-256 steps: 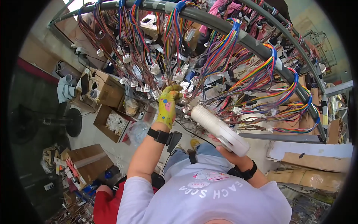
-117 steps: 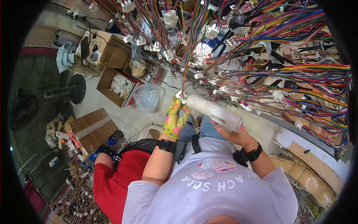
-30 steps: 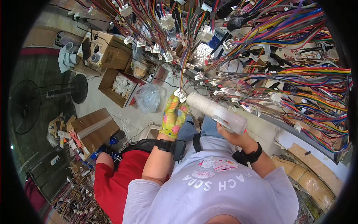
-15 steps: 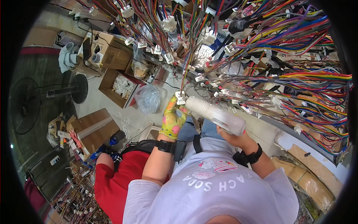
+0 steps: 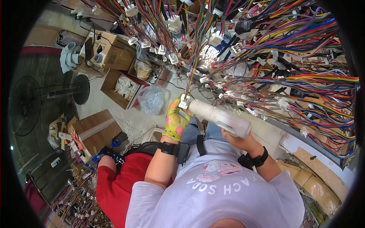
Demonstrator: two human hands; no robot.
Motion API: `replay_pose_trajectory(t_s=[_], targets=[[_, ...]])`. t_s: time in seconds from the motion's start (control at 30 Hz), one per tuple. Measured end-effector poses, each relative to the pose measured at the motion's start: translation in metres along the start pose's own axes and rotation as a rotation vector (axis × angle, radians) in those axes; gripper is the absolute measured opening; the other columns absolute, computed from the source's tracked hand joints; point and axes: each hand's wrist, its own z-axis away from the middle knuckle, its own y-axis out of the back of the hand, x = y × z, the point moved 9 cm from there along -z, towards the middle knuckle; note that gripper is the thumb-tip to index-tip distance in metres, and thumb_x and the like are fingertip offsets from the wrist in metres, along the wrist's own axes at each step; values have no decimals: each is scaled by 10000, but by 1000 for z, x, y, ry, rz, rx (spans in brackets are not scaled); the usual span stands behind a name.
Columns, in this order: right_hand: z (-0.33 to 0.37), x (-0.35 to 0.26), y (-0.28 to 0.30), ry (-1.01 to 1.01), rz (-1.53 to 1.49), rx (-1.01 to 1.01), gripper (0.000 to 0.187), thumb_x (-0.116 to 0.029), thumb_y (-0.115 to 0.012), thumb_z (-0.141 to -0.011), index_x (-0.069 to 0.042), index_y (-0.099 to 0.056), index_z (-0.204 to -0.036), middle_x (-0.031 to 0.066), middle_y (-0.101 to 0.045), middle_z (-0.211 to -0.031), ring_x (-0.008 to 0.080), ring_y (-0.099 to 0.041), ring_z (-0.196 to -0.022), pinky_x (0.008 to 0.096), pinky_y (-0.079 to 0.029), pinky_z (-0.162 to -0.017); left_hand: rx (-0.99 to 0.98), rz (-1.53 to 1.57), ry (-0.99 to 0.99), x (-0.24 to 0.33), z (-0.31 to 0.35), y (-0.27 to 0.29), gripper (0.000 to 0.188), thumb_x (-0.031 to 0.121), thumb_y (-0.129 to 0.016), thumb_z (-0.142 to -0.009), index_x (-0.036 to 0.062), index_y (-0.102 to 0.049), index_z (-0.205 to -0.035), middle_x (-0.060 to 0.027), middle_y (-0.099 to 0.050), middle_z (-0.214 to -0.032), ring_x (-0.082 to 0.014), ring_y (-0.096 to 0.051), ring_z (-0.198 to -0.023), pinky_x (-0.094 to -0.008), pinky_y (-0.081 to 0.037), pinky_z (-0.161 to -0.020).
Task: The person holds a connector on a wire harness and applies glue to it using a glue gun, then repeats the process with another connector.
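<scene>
My left hand [image 5: 177, 119], in a yellow patterned glove, pinches a white plastic connector [image 5: 184, 101]. From that connector a thin bundle of coloured wires [image 5: 191, 78] runs up to the harnesses above. Bare, my right hand [image 5: 239, 139] grips the rear of a white handheld tool with a ribbed barrel [image 5: 220, 117]. The tool lies slantwise in front of my waist, its ribbed end close beside the connector. I cannot tell whether they touch. What kind of tool it is does not show clearly, and its body hides part of my right fingers.
Thick wire harnesses [image 5: 296, 81] with white connectors hang along the far and right side. An open carton [image 5: 114, 90] of white parts and a clear plastic bag [image 5: 151, 100] stand on the floor. A person in a red top [image 5: 129, 174] is close at my left, near a black fan [image 5: 81, 89].
The connector in my left hand has turned and shifted slightly down. My right hand and the tool have hardly moved.
</scene>
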Motion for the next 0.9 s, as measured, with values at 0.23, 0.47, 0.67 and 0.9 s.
replay_pose_trajectory(t_s=[0.23,0.47,0.67,0.9], targets=[[2,9,-2,-45,-69,10,250,-96,-671,-760,-28,-639,-998,84,-657,-858,163,-618,-759,292,-490,-692,-51,29,14,1,-3,11,359,235,-553,-887,5,-564,-1162,-94,-616,-1131,-219,-575,-1037,-357,-460,-913],[4,7,-3,-26,-46,8,248,-93,-665,-759,-25,-638,-996,94,-657,-846,170,-623,-755,299,-494,-690,-43,9,22,-1,1,2,330,203,-548,-891,45,-571,-1180,-62,-634,-1073,-181,-601,-963,-314,-490,-819],[4,2,-9,1,-68,-24,173,-58,-629,-763,-37,-618,-934,61,-616,-788,151,-586,-717,295,-475,-654,33,-42,-20,0,4,-8,325,193,-544,-889,45,-570,-1177,-69,-635,-1083,-170,-602,-964,-283,-486,-767],[7,16,-3,-98,-154,10,271,-88,-678,-748,-26,-641,-1009,79,-663,-853,139,-618,-755,287,-494,-685,-12,4,16,0,1,4,330,217,-545,-889,45,-576,-1169,-61,-638,-1073,-160,-603,-954,-266,-478,-740]])
